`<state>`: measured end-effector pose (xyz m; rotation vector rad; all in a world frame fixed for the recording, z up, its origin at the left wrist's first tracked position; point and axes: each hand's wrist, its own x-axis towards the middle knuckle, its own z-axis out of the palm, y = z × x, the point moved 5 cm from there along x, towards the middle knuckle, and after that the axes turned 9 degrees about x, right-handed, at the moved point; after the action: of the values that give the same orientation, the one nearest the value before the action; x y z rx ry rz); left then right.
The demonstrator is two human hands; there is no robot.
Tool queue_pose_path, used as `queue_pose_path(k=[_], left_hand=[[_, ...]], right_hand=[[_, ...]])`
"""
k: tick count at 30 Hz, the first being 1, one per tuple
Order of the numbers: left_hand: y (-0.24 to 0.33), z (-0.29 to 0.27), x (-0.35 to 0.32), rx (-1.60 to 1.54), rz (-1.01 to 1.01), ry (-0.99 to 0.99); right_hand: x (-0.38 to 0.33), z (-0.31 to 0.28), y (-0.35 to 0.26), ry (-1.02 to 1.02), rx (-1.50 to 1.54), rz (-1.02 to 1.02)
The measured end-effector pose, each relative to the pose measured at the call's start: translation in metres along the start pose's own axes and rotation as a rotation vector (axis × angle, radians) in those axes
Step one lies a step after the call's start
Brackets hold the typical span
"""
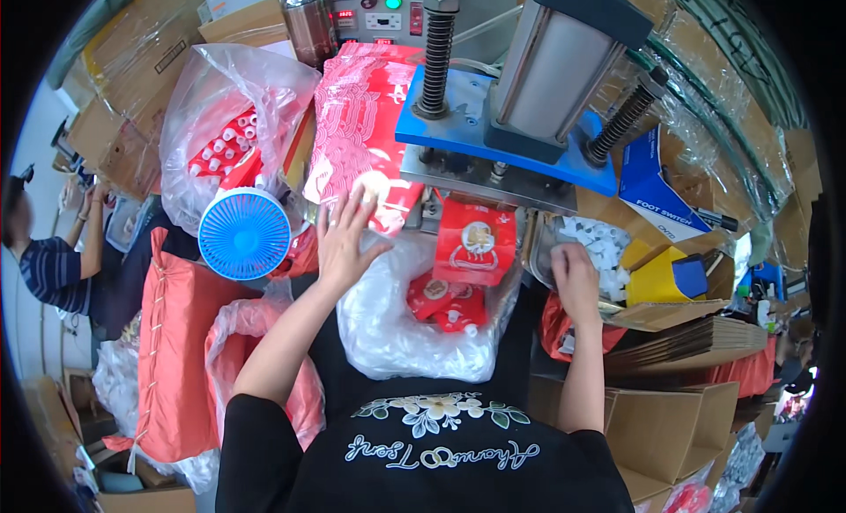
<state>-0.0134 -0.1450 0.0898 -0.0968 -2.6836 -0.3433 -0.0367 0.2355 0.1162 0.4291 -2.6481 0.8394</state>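
Note:
My left hand [345,247] lies with fingers spread on the near end of a stack of flat red printed pouches [366,116]. At the near edge of a clear bin [539,253] of small white plastic pieces [595,253], my right hand [575,282] has its fingers curled; the fingertips are hidden, and so is anything between them. Between my hands, a red pouch [476,244] hangs at the front of a blue press [507,130]. Below it, an open clear plastic bag [379,323] holds red pouches with white spouts [449,303].
A blue fan [244,234] stands left of my left hand, before a clear bag [189,116] of spouted red pouches. Cardboard boxes [674,425] and a yellow container [656,275] crowd the right. Another person [66,266] works at the far left.

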Motion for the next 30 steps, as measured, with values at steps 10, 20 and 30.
queue_pose_path(k=[10,20,30], left_hand=[[0.032,-0.023,-0.029,-0.833,-0.216,-0.036],[0.079,0.027,-0.068,-1.095,-0.285,-0.451],[0.103,0.057,0.011,-1.415,-0.736,-0.410]], right_hand=[[0.006,0.006,-0.066,-0.046,0.781,0.177],[-0.004,0.062,-0.103,-0.521,0.967,0.248],[0.024,-0.022,0.005,0.114,0.191,0.201]])
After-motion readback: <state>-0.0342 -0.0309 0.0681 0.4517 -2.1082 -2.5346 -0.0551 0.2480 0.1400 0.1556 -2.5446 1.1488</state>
